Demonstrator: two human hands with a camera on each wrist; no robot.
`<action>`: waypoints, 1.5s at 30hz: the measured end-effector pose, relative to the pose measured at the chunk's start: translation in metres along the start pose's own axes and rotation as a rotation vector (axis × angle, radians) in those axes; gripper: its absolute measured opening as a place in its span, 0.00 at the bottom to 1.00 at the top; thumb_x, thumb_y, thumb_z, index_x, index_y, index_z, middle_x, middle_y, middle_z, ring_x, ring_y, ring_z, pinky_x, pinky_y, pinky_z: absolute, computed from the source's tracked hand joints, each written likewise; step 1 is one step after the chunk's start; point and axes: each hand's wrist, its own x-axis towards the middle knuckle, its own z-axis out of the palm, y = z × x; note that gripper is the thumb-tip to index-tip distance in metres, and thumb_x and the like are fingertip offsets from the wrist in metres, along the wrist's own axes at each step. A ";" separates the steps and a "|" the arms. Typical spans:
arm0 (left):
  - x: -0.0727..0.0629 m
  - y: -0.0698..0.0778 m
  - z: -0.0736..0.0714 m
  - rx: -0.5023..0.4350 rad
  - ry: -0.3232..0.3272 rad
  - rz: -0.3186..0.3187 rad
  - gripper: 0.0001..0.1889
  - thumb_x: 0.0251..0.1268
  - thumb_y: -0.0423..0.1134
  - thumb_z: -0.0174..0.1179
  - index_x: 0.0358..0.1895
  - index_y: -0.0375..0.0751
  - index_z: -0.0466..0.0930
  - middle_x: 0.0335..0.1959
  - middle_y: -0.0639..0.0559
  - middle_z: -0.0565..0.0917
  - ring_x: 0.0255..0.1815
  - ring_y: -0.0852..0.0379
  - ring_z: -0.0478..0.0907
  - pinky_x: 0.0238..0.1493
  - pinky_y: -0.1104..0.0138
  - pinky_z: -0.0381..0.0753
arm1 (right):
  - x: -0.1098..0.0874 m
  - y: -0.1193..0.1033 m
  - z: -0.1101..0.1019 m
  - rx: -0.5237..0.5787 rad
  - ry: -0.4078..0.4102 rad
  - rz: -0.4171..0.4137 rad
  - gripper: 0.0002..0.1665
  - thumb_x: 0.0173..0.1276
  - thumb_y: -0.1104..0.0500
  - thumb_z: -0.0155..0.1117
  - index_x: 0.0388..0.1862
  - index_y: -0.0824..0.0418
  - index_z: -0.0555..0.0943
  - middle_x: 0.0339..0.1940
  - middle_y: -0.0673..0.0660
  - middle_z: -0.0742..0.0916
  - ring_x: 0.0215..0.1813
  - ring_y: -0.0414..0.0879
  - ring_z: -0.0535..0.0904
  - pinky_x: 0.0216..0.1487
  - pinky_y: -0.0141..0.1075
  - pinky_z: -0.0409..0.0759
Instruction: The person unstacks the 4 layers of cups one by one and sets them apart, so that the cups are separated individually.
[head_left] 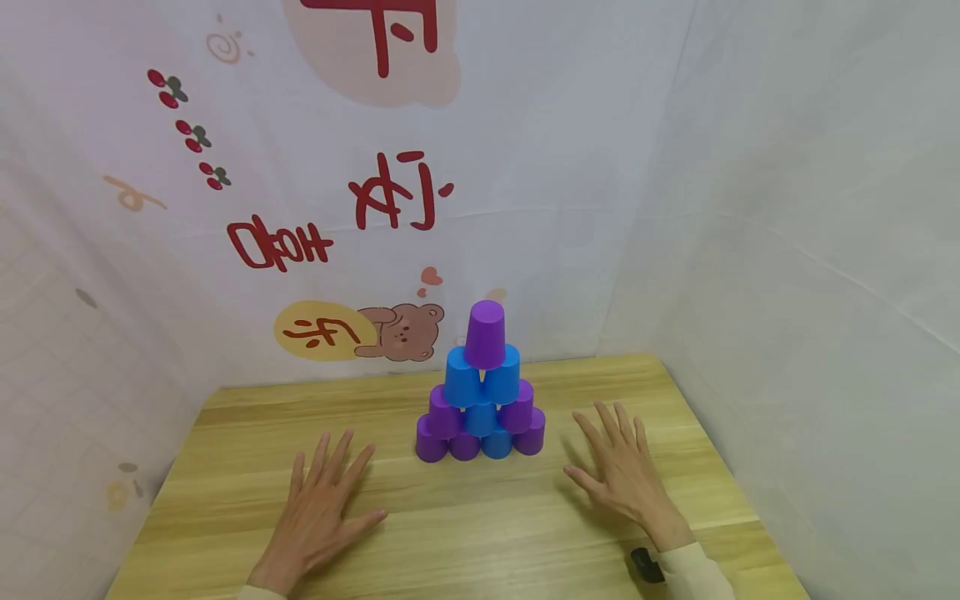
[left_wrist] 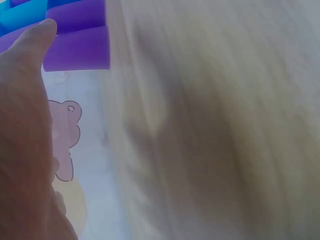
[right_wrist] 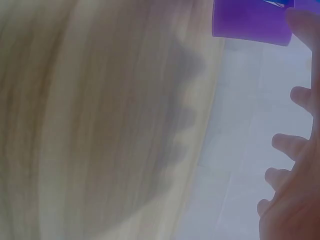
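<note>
White backdrop (head_left: 555, 167): red characters (head_left: 428, 200), which I cannot read reliably. Wood-grain table (head_left: 480, 533): ten-cup purple-and-blue pyramid (head_left: 481, 419) near its back edge, between left hand (head_left: 318, 508) and right hand (head_left: 626, 475). I see both empty, fingers straight, splayed wide. Small black object (head_left: 647, 566) beside right sleeve (head_left: 697, 573).

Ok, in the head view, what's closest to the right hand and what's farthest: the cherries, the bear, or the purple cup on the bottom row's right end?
From the right hand, nearest first:
1. Purple cup: a little to the hand's left.
2. Bear: farther back and left.
3. Cherries: highest up and farthest left.
</note>
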 end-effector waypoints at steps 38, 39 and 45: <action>0.050 0.028 -0.035 -0.455 0.031 -0.049 0.53 0.73 0.51 0.74 0.94 0.54 0.53 0.95 0.37 0.55 0.92 0.22 0.53 0.83 0.19 0.55 | 0.033 -0.021 -0.022 0.252 0.080 -0.044 0.65 0.60 0.40 0.88 0.91 0.57 0.67 0.88 0.70 0.73 0.88 0.81 0.61 0.83 0.85 0.58; 0.052 0.029 -0.036 -0.469 0.032 -0.050 0.53 0.73 0.50 0.74 0.95 0.55 0.51 0.95 0.38 0.55 0.92 0.22 0.53 0.83 0.19 0.55 | 0.034 -0.021 -0.022 0.267 0.078 -0.035 0.65 0.60 0.41 0.88 0.91 0.57 0.66 0.88 0.69 0.72 0.89 0.80 0.61 0.83 0.85 0.58; 0.065 0.037 -0.044 -0.550 0.046 -0.061 0.52 0.75 0.50 0.71 0.95 0.58 0.49 0.96 0.40 0.55 0.93 0.26 0.55 0.84 0.19 0.55 | 0.037 -0.027 -0.022 0.418 0.047 0.045 0.65 0.63 0.46 0.88 0.93 0.54 0.63 0.91 0.66 0.69 0.91 0.75 0.60 0.85 0.81 0.60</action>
